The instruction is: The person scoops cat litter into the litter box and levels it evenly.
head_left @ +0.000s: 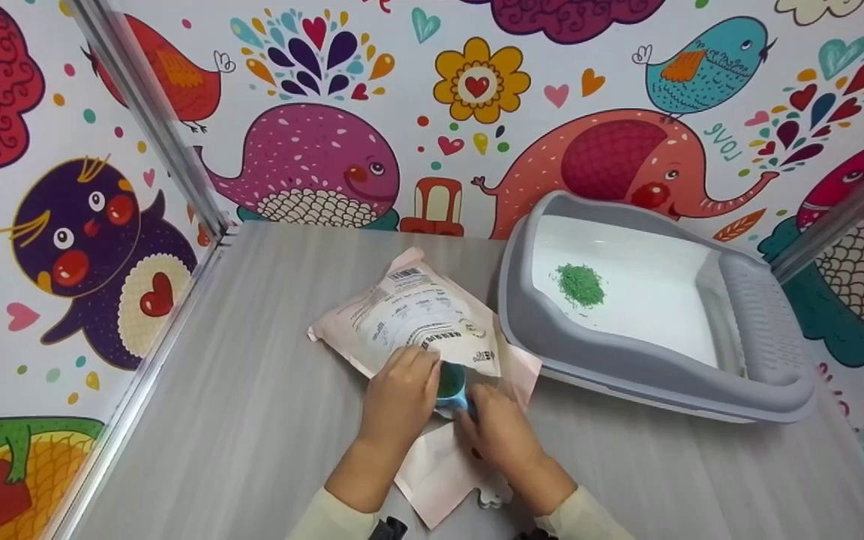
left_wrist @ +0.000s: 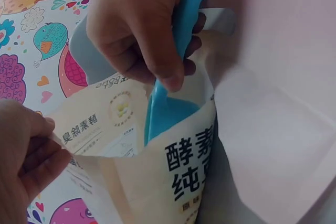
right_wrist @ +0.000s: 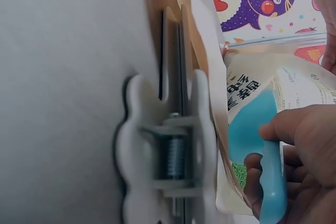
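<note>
Grey table (head_left: 214, 360) takes up most of the lower view; litter tray (head_left: 589, 341) sits R side. Pink bag (head_left: 402, 311) lies just L of it, mouth twd person, can't tell if touching tray. L hand (head_left: 400, 390) pinches bag's mouth edge; R hand (head_left: 505, 431) grips blue scoop (left_wrist: 168, 114) by handle, scoop head inside bag mouth. White clip (right_wrist: 202, 145) next to bag flap, unclear if clamped on. Green granules (head_left: 580, 285) in small heap on tray floor, more visible in bag. Step in hand prob scooping granules; load amt hard to tell. Next move prob calls for mouth held wide, scoop kept level, clearing edge w/o spilling
</note>
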`<state>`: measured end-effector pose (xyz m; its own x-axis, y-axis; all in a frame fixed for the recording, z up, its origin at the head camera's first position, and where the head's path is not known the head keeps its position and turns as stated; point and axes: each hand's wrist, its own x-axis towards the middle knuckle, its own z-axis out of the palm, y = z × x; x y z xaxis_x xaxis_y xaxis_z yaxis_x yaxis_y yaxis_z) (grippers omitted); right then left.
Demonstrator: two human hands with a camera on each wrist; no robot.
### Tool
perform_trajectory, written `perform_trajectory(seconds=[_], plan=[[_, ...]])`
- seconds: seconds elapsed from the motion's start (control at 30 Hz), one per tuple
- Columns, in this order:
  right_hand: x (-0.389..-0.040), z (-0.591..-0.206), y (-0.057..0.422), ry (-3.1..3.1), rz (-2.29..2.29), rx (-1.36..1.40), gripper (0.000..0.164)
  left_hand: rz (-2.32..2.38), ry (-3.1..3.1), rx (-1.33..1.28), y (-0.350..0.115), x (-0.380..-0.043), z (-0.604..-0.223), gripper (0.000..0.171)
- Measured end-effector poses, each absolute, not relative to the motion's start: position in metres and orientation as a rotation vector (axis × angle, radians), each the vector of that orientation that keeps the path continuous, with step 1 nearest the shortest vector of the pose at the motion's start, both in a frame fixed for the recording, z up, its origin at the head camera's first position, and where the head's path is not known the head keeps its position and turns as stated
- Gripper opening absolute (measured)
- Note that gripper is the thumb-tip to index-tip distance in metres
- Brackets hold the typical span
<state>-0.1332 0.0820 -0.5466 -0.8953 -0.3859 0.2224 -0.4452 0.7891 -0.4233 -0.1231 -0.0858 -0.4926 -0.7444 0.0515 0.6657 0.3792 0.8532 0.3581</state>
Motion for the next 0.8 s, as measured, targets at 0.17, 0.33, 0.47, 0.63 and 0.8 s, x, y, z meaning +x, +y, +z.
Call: perform_trajectory(seconds=[0.17, 0.33, 0.47, 0.63, 0.8], plan=[[-0.131, -0.547, 0.089, -2.901, 0.783, 0.645, 0.015, -0.641, -2.363, -0.311, -0.086, -0.122, -0.492, 0.007], [-0.129, -0.55, 0.097, -2.881, 0.919, 0.652, 0.014, -0.639, -2.36, -0.305, -0.086, -0.121, -0.493, 0.007], [-0.125, -0.553, 0.105, -2.836, 1.008, 0.643, 0.018, -0.635, -2.357, -0.312, -0.086, -0.121, -0.494, 0.008], [-0.119, -0.55, 0.114, -2.803, 1.098, 0.576, 0.021, -0.64, -2.333, -0.316, -0.086, -0.122, -0.495, 0.008], [-0.114, -0.548, 0.128, -2.801, 1.235, 0.539, 0.021, -0.645, -2.31, -0.316, -0.085, -0.122, -0.493, 0.007]])
